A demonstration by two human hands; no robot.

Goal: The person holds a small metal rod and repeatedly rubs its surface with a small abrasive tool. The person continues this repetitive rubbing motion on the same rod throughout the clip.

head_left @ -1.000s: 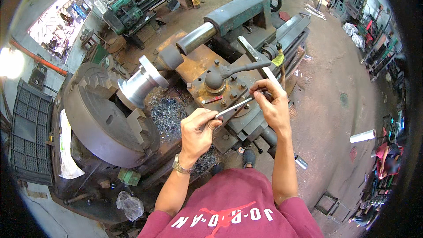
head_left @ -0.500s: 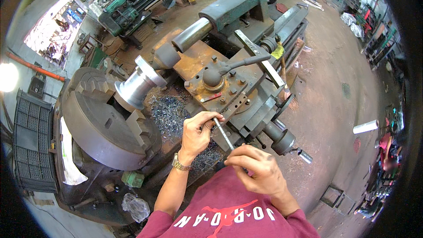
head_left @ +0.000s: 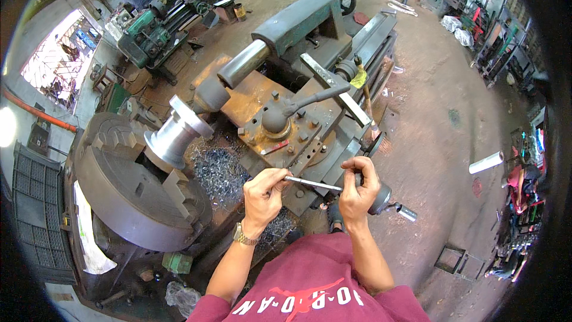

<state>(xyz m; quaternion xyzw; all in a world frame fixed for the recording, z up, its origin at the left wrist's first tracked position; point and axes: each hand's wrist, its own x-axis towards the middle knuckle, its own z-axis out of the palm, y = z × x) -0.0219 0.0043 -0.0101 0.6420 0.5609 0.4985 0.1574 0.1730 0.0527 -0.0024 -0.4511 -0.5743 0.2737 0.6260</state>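
Change: both hands have come back level in front of the chest; half a second ago the right hand sat low by the shirt, and a second ago both were up over the tool post.
Left fingers: left hand point(head_left: 262, 194) pinches one end of a thin metal rod point(head_left: 313, 183) between thumb and forefinger, the other fingers curled in.
Right fingers: right hand point(head_left: 359, 191) is closed round the rod's other end, thumb on top, fingers wrapped tight.
Rod: held nearly level between the two hands, tilted slightly down toward the right hand, over the front edge of the lathe carriage point(head_left: 333, 161).
Wrist: watch point(head_left: 243, 237) on the left wrist.
Just beyond: rusty tool post point(head_left: 277, 125) with a lever, and a pile of swarf point(head_left: 217, 170) to the left of the hands.
Further out: shiny flanged workpiece point(head_left: 176, 137) gripped in the big chuck point(head_left: 131, 191); tailstock point(head_left: 292, 27) behind.
Below: red shirt point(head_left: 310, 286).
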